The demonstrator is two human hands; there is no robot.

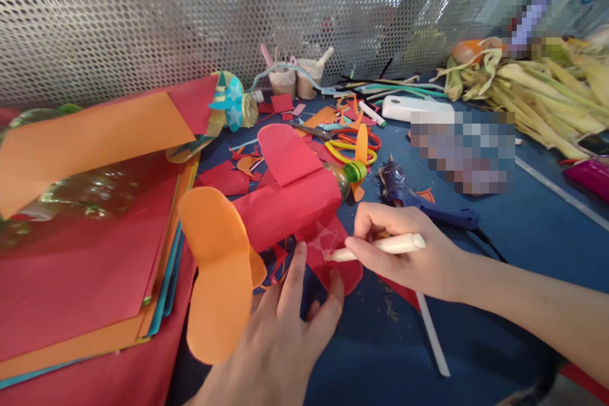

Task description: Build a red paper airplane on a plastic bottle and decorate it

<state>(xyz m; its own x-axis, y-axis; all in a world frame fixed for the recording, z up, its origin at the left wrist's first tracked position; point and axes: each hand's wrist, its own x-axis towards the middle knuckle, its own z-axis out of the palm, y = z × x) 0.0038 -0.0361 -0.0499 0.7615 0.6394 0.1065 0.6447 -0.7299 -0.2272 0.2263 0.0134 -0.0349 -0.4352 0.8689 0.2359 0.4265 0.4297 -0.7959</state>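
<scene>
A toy plane made from a plastic bottle wrapped in red paper [290, 206] lies on the dark blue table, its green cap [355, 171] pointing right. Orange paper tail pieces [216, 279] stand at its left end. One red paper wing [290, 155] reaches away from me; the near red wing [349, 276] bears a pale star outline. My right hand [399, 244] grips a white marker [397, 245], its tip at the star. With fingers spread, my left hand [290, 323] rests beside the near wing, fingertips at its edge.
Left, colored paper sheets [95, 285] are stacked with a clear bottle [90, 190] on top. Beyond the plane lie scissors [354, 146] and paper scraps [223, 177]. A blue glue gun [404, 193] lies right, with dried husks [533, 89] farther back. A perforated metal screen [190, 13] rises behind.
</scene>
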